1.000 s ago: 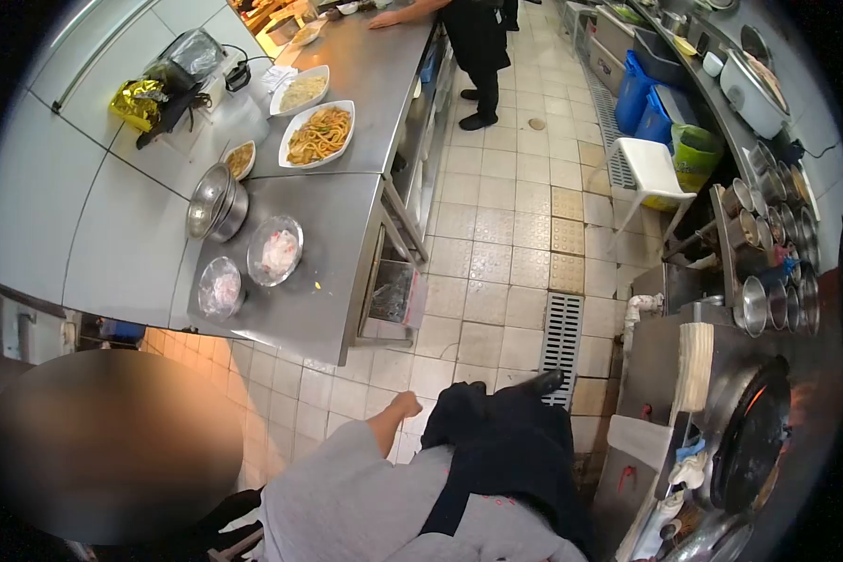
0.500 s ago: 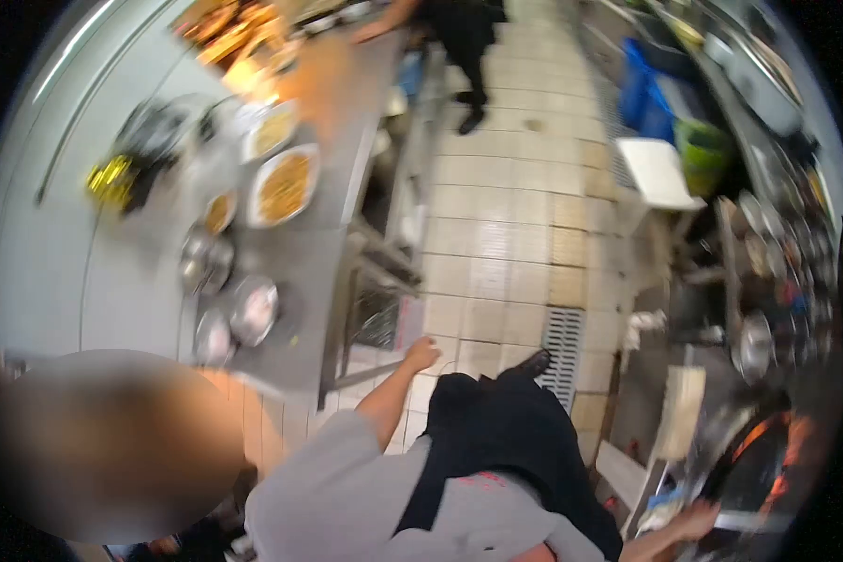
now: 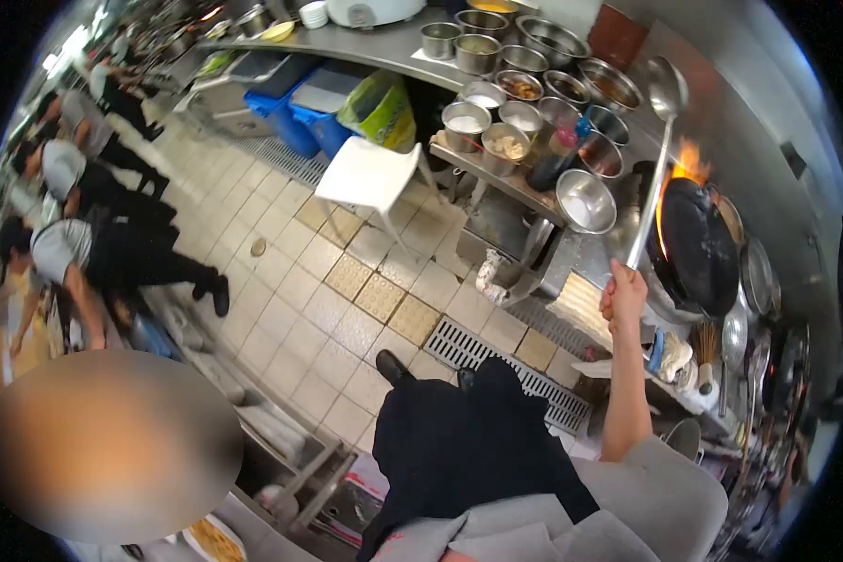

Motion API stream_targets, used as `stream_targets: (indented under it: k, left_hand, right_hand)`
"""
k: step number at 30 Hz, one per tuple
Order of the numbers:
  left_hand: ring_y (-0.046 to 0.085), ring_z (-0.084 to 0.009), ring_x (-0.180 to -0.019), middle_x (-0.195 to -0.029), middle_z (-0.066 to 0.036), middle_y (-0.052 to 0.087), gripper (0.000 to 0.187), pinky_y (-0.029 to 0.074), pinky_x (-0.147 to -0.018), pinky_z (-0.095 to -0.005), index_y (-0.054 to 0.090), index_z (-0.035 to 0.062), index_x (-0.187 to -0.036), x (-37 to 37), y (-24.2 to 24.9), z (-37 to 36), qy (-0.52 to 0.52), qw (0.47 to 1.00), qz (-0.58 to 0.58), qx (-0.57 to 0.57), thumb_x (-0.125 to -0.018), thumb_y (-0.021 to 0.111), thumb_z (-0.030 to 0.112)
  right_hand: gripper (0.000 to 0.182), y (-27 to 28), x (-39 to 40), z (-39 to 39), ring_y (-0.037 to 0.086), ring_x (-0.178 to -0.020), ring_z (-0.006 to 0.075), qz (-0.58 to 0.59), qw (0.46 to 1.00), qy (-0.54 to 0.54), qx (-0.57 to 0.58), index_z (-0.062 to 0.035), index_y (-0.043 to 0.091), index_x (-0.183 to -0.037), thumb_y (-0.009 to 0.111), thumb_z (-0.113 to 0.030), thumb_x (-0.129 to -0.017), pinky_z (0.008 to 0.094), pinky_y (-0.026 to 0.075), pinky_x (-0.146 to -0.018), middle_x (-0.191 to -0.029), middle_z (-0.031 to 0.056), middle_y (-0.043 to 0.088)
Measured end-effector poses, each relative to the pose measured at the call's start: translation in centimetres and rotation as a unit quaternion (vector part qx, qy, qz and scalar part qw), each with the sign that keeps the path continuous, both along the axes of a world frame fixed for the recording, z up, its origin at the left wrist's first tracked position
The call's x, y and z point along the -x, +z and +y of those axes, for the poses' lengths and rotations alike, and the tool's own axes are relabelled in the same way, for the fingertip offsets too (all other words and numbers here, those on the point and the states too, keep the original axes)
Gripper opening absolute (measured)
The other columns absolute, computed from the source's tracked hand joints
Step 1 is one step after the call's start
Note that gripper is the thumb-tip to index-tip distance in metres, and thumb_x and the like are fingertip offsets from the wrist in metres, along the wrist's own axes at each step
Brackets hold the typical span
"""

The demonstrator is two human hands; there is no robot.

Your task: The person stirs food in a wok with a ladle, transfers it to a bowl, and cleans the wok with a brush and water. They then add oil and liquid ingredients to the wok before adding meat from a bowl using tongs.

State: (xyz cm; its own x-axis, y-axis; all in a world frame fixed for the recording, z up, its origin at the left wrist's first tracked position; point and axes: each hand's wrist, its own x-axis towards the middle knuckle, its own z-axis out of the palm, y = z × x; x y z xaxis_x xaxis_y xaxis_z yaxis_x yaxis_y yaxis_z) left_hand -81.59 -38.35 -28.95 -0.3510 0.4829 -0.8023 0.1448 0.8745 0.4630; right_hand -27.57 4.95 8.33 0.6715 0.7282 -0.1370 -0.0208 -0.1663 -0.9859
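Note:
My right hand (image 3: 624,298) is closed round the handle of a long metal ladle (image 3: 667,89), whose bowl points up toward the far wall. Just beyond that hand, a black wok (image 3: 707,245) stands on the stove, with flame (image 3: 688,164) along its far edge. Left of the ladle is an empty-looking metal bowl (image 3: 586,201). Metal containers with ingredients, one holding pale pieces (image 3: 506,145), crowd the shelf beyond. My left hand is out of view.
A white stool (image 3: 370,178) stands on the tiled floor near blue bins (image 3: 286,117). A floor drain (image 3: 506,370) runs by my feet. Several co-workers (image 3: 112,248) stand along the left counter. At the bottom left is a plate of food (image 3: 214,541).
The view has swung toward the stove side. My right hand, low beside the wok before, now holds the ladle. My left hand has left the view.

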Motion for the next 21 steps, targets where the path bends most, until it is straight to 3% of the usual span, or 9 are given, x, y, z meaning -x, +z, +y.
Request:
stream_targets:
  k: [7,11,13,17,21]
  left_hand:
    - [0.058,-0.0197,-0.052,-0.067,-0.010,0.056,0.017,0.047,-0.043,-0.0340,0.056,0.0017,-0.099,12.1,1.8,15.3,0.001,0.997,-0.053,-0.048,-0.084,0.056,0.009]
    - [0.058,-0.0203,-0.052,-0.066,-0.009,0.056,0.012,0.048,-0.044,-0.0347,0.057,0.0025,-0.095,19.7,5.2,26.7,0.146,0.976,-0.092,-0.134,-0.084,0.055,0.009]
    - [0.057,-0.0206,-0.052,-0.070,-0.010,0.056,0.027,0.048,-0.042,-0.0353,0.051,0.0008,-0.109,22.3,6.5,32.1,0.219,0.962,-0.071,-0.146,-0.083,0.056,0.005]
    - [0.058,-0.0218,-0.053,-0.075,-0.013,0.059,0.042,0.050,-0.044,-0.0359,0.043,0.0019,-0.123,25.1,5.6,38.6,0.134,0.983,-0.082,-0.095,-0.083,0.056,0.005]
    - [0.062,-0.0245,-0.057,-0.074,-0.015,0.061,0.045,0.051,-0.044,-0.0367,0.044,0.0001,-0.124,21.3,4.3,42.5,-0.057,0.998,-0.030,0.010,-0.082,0.060,0.007]
  right_hand:
    - [0.024,3.2,6.7,4.5,0.042,-0.034,0.0104,0.063,0.996,-0.042,-0.046,-0.0049,0.052,-0.085,0.067,-0.022,-0.088,0.0273,0.034,-0.029,-0.055,0.0008,0.046]
    - [0.020,5.2,8.2,5.9,0.043,-0.035,0.0108,0.041,0.996,-0.070,-0.043,-0.0052,0.051,-0.084,0.066,-0.019,-0.088,0.0275,0.035,-0.030,-0.056,0.0012,0.048]
    - [0.018,5.4,7.6,6.8,0.044,-0.035,0.0108,0.017,0.996,-0.064,-0.055,-0.0052,0.051,-0.084,0.065,-0.017,-0.088,0.0276,0.036,-0.030,-0.056,0.0014,0.048]
    - [0.015,7.6,5.0,11.1,0.045,-0.037,0.0107,-0.073,0.992,-0.054,-0.090,-0.0054,0.051,-0.083,0.063,-0.014,-0.088,0.0276,0.036,-0.030,-0.056,0.0020,0.049]
    - [0.016,14.0,1.6,17.4,0.049,-0.042,0.0111,-0.030,0.997,-0.024,-0.064,-0.0046,0.052,-0.078,0.062,-0.014,-0.087,0.0268,0.039,-0.033,-0.058,0.0027,0.051]
